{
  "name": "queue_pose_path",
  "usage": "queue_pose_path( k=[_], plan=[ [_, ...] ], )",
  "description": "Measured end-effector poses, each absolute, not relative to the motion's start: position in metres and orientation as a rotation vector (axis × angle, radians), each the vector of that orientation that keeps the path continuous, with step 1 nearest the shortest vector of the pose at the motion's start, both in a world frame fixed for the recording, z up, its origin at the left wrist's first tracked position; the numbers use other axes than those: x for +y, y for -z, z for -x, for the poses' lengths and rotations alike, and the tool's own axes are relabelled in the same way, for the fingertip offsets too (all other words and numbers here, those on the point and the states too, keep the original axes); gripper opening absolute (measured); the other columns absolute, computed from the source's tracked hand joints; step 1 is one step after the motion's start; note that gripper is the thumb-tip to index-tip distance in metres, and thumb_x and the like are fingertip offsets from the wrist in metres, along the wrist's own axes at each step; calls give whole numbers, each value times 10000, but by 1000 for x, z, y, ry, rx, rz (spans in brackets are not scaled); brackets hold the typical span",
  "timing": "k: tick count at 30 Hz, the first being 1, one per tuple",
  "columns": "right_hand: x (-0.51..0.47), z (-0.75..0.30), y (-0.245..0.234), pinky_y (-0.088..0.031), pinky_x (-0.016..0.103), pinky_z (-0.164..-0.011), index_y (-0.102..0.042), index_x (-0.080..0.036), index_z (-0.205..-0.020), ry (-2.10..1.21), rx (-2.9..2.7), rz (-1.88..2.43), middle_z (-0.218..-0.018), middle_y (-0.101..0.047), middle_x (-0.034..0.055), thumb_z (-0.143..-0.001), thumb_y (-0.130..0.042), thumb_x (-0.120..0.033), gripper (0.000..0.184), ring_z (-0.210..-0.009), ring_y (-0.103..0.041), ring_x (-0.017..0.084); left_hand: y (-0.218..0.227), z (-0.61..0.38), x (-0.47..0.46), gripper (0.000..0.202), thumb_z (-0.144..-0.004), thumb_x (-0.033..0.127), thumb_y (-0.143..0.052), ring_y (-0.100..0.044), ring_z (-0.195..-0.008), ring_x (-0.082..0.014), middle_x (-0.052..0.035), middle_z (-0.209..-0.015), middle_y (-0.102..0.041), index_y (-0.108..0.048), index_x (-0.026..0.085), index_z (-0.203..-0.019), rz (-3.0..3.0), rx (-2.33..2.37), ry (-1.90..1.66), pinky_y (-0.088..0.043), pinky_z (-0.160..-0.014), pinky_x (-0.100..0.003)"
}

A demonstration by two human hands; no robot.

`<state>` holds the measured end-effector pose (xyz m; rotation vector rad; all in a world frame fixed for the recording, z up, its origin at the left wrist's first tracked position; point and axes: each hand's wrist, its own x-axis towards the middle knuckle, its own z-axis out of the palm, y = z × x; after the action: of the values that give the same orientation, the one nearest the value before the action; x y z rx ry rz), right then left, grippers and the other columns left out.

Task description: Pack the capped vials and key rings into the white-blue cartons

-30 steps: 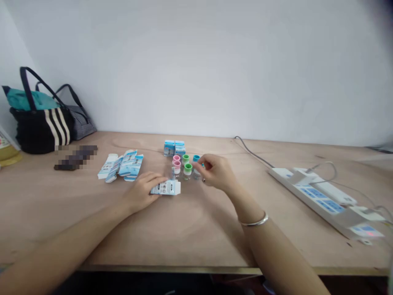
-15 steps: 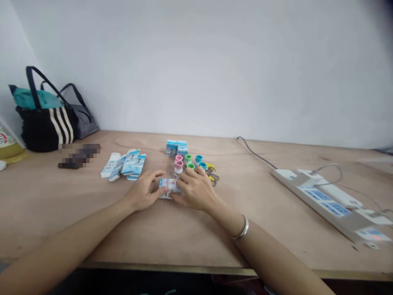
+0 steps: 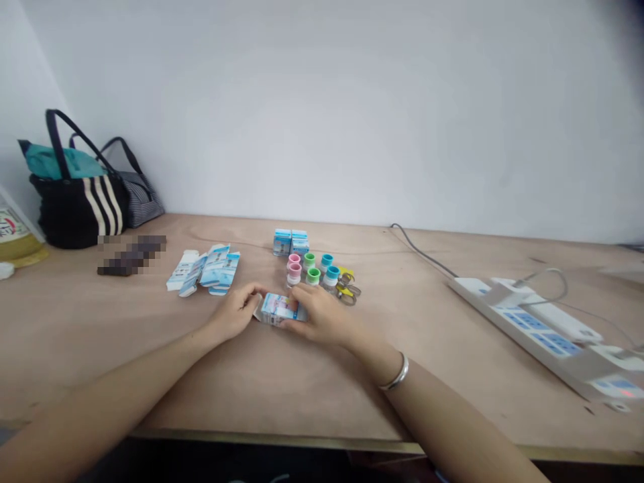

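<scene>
My left hand (image 3: 232,314) and my right hand (image 3: 322,316) both grip a small blue-and-white carton (image 3: 278,308) lying on the wooden table (image 3: 282,376), fingers pinched on its two ends. Just behind it stand several small vials with pink, green and blue caps (image 3: 312,269). Two upright little blue boxes (image 3: 291,242) stand behind the vials. A bundle of keys with a yellow tag (image 3: 347,286) lies right of the vials.
Several flattened blue-and-white cartons (image 3: 205,270) lie to the left. A striped black bag (image 3: 75,198) stands at the far left by the wall, with a blurred dark object (image 3: 131,253) near it. White power strips (image 3: 543,332) with cables lie on the right.
My right hand left the vials and came down onto the carton, which my left hand had been holding alone. The carton has been turned up from lying flat.
</scene>
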<state>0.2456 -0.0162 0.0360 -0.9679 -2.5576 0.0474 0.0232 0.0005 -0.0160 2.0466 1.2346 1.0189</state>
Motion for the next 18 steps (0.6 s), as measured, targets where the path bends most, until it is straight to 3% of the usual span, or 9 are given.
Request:
queue_pose_path(
  k=[4, 8, 10, 13, 18],
  plan=[
    [-12, -252, -34, -362, 287, -681, -494, -183, -792, 20, -2504, 943, -881, -585, 68, -746, -659, -391, 269, -780, -519, 185, 10, -17, 1, 300, -884, 245, -380, -598, -1022, -201, -55, -1083, -649, -583, 197, -1100, -2196, 1307, -1140, -469, -907, -367],
    [-10, -252, -30, -361, 306, -725, -504, -181, -813, 188, -2519, 889, -935, -587, 86, -753, -645, -337, 219, -837, -519, 200, -5, -19, -8, 419, -820, 334, -555, -513, -1167, -231, -81, -1237, -569, -510, 216, -1221, -2534, 1096, -1106, -398, -1020, -397],
    [-10, -251, -29, -355, 310, -725, -521, -176, -835, 258, -2586, 873, -925, -589, 86, -749, -633, -303, 189, -837, -522, 202, -8, -21, -11, 470, -769, 325, -623, -523, -1155, -242, -82, -1226, -578, -513, 224, -1215, -2670, 998, -1015, -372, -1046, -427],
    [-12, -250, -29, -355, 309, -712, -545, -167, -860, 297, -2711, 829, -883, -595, 79, -746, -597, -268, 160, -784, -522, 192, -5, -21, -11, 375, -762, 250, -612, -584, -1060, -225, -57, -1128, -636, -561, 235, -1133, -2773, 923, -880, -357, -1052, -455],
    [-17, -248, -30, -378, 304, -698, -570, -160, -849, 188, -2799, 794, -827, -632, 71, -722, -557, -186, 130, -716, -538, 179, 2, -19, -8, 224, -809, 204, -531, -632, -919, -202, -56, -984, -681, -636, 227, -1006, -2853, 800, -715, -472, -894, -367]
  ],
)
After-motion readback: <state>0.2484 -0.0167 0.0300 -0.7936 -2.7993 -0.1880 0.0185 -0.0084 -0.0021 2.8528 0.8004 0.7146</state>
